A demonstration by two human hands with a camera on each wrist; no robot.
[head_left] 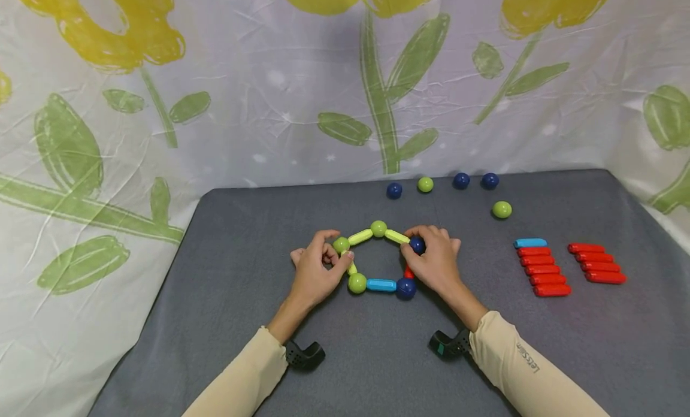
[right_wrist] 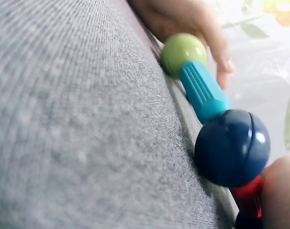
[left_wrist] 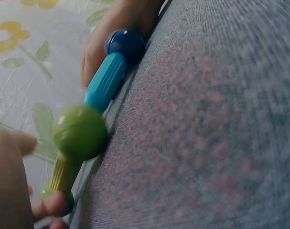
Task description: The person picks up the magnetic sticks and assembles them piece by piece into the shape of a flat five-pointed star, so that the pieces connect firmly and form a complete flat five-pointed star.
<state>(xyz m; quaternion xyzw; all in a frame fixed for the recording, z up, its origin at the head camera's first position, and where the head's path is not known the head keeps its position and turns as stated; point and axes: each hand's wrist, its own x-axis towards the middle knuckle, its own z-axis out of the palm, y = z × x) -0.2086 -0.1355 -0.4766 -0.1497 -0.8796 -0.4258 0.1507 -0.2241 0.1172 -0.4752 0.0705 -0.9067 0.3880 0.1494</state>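
On the grey table a ring of rods and balls lies between the two hands. My left hand (head_left: 317,263) holds the ring's left green ball (head_left: 341,244), with its thumb by a yellow-green rod (head_left: 353,268). At the right, my right hand (head_left: 435,255) grips a dark blue ball (head_left: 417,245), where another yellow-green rod (head_left: 397,236) meets it. A red rod (head_left: 409,273), partly hidden by that hand, runs down to the near dark blue ball (right_wrist: 233,148). A light blue rod (head_left: 381,285) joins it to the near green ball (left_wrist: 81,132). Another green ball (head_left: 379,228) tops the ring.
Loose dark blue balls (head_left: 460,181) and green balls (head_left: 502,209) lie toward the table's back edge. Right of the ring are two columns of red rods (head_left: 540,269), one topped by a light blue rod (head_left: 530,242). A flowered cloth (head_left: 269,105) hangs behind the table.
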